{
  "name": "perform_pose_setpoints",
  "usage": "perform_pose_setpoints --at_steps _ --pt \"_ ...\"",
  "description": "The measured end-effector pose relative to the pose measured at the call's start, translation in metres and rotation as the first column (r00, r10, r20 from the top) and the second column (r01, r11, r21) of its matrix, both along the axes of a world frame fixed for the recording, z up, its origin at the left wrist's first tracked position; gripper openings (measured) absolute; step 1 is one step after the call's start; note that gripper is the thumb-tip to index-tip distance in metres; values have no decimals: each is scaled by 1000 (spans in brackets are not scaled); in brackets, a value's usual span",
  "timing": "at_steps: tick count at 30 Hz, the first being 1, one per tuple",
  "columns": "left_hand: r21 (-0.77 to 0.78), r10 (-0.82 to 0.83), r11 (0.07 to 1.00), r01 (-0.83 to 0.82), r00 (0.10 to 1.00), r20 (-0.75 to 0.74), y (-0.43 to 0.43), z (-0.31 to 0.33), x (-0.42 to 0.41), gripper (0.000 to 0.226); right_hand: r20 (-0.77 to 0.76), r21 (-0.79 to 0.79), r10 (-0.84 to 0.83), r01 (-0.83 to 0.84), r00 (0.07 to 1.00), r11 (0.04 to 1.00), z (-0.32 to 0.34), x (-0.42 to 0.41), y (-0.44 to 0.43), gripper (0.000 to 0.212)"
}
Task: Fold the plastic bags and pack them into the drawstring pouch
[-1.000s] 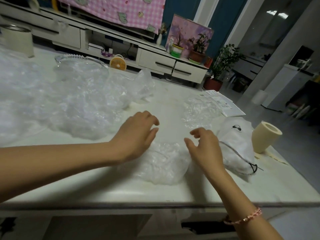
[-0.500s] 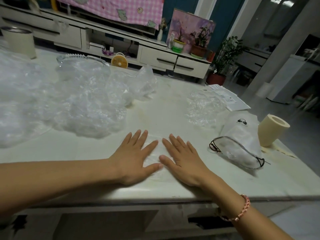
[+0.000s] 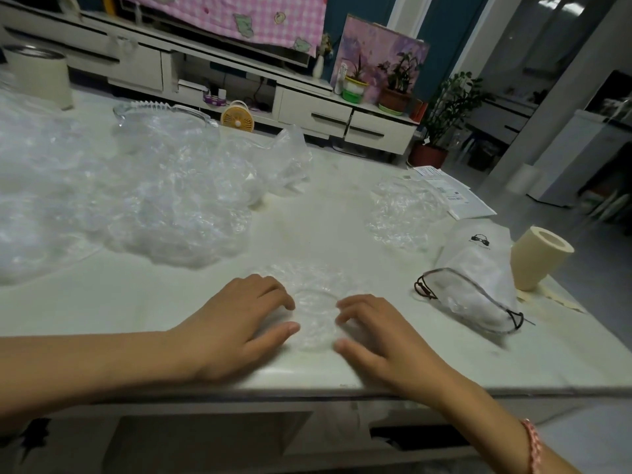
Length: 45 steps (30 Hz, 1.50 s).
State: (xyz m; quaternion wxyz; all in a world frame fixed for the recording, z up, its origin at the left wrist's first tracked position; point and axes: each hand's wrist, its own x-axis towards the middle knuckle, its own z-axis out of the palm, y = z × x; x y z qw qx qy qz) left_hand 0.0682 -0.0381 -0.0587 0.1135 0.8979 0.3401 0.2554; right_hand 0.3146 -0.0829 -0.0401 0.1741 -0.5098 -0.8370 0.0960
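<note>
Now left grip [image 3: 239, 323], right grip [image 3: 379, 336] each pinching side of plastic bag [image 3: 316, 307] lying flat between them.

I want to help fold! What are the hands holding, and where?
A clear plastic bag lying on the table: the left hand pinches its left side, the right hand its right side.
</note>
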Motion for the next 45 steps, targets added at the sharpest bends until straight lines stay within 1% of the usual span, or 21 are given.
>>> perform_pose_setpoints --at_steps 3,5,6,8,10,11,14,17,19,21,24,28,32,34,36,38,39,40,42,44,45 --pt "-16 -58 998 57 996 -66 8 5 -8 76 -59 134 -60 68 996 989 -7 -2 6 25" --pt "-72 -61 996 54 994 -91 13 9 -10 83 -188 31 -162 170 969 985 -2 -4 9 17" --pt "-114 -42 993 34 997 -72 15 9 -9 80 -260 -47 -223 218 940 975 2 -4 12 14" --pt "-188 44 982 -29 996 75 22 8 -5 59 -363 -123 -307 281 880 952 8 -6 18 17" --pt "-274 177 955 -117 963 204 31 8 2 39 -436 -193 -326 267 839 944 12 -6 24 25" --pt "-322 233 934 -154 946 227 35 9 6 36 -449 -231 -320 237 834 943 13 -6 26 31" --pt "-391 360 881 -265 912 195 45 12 16 45 -433 -288 -306 191 848 938 11 -5 29 38" --pt "-357 466 839 -412 881 79 48 15 22 51 -462 -249 -408 327 787 912 10 -7 43 35" --pt "-279 521 819 -502 853 -7 47 17 29 48 -412 -214 -503 456 759 864 9 -10 56 43" --pt "-165 563 805 -570 821 -91 47 19 36 40 -296 -177 -578 550 761 816 7 -15 66 49" --pt "-22 616 774 -633 760 -206 47 18 44 25 -85 -64 -650 647 755 760 2 -22 72 43" --pt "124 638 760 -638 695 -332 47 14 48 31 27 89 -698 693 716 715 -3 -22 73 34" --pt "168 660 731 -661 621 -423 50 14 46 40 97 197 -713 688 695 698 -3 -9 70 29" --pt "128 653 731 -670 634 -413 48 14 44 42 135 233 -724 688 677 687 -2 -2 67 24" --pt "42 645 738 -674 685 -339 45 17 41 39 222 264 -720 670 657 693 -1 3 62 17" --pt "-113 638 752 -650 760 -123 46 20 37 28 252 247 -694 649 674 720 0 9 59 17" --pt "-219 625 761 -611 781 -6 47 22 35 26 199 209 -674 641 711 739 0 12 57 21" --pt "-323 612 764 -559 786 89 51 24 33 27 94 157 -645 628 758 762 4 14 56 24" --pt "-488 590 757 -434 774 228 57 29 31 30 -193 34 -578 594 793 804 17 14 54 25" --pt "-569 542 765 -302 780 314 58 37 30 29 -456 -133 -507 508 731 851 33 11 50 20" --pt "-569 491 784 -246 807 328 55 42 29 27 -565 -231 -465 410 682 882 39 6 44 21"
